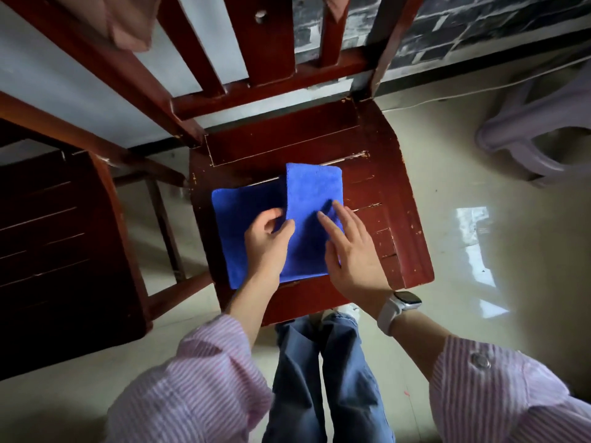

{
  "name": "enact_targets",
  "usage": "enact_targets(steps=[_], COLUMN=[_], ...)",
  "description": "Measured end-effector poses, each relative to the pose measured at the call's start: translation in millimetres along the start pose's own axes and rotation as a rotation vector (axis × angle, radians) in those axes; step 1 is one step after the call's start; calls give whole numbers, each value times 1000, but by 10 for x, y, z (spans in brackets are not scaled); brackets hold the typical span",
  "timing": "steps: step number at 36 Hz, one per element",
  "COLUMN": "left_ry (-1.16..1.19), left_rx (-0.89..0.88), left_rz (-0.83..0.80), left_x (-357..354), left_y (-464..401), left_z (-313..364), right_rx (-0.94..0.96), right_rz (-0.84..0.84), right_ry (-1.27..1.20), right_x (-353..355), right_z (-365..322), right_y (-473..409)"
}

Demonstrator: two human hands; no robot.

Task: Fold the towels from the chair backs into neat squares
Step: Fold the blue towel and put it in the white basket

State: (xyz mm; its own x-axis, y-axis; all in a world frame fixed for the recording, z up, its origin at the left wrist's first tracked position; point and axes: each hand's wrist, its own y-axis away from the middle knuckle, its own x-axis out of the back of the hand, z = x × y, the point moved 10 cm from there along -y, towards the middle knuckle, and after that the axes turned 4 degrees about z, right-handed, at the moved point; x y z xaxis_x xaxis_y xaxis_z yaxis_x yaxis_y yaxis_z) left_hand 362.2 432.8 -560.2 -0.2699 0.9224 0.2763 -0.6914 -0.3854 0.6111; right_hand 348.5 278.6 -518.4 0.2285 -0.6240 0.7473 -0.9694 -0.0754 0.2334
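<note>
A blue towel lies on the seat of a red-brown wooden chair. Its right part is folded over the left, so a narrower upper layer covers a wider lower layer. My left hand rests at the left edge of the upper layer, with its thumb and fingers curled round that edge. My right hand lies flat on the right side of the upper layer, fingers straight and spread. A brownish-pink towel hangs over a chair back at the top left.
A second dark wooden chair stands close on the left. A pale plastic stool stands at the right on the shiny tiled floor. A white cable runs along the wall. My legs stand just before the seat's front edge.
</note>
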Motion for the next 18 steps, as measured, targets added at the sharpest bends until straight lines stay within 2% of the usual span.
enact_targets(steps=[4,7,11,18], left_ry=[-44,-83,-230,-96], left_rx=[100,117,53,-46], left_rz=[102,94,83,152], left_x=[345,392,357,492], left_y=[-122,-197,-241,-195], left_z=[-316,-390,-333,-77], right_rx=[26,22,9,52], right_rz=[-141,-178,-192,-79], right_ry=[144,168,174,157], right_x=[-362,-501,-540,-396], right_z=[-96,-108,-110,-279], right_y=[-16,-15,-10,-42])
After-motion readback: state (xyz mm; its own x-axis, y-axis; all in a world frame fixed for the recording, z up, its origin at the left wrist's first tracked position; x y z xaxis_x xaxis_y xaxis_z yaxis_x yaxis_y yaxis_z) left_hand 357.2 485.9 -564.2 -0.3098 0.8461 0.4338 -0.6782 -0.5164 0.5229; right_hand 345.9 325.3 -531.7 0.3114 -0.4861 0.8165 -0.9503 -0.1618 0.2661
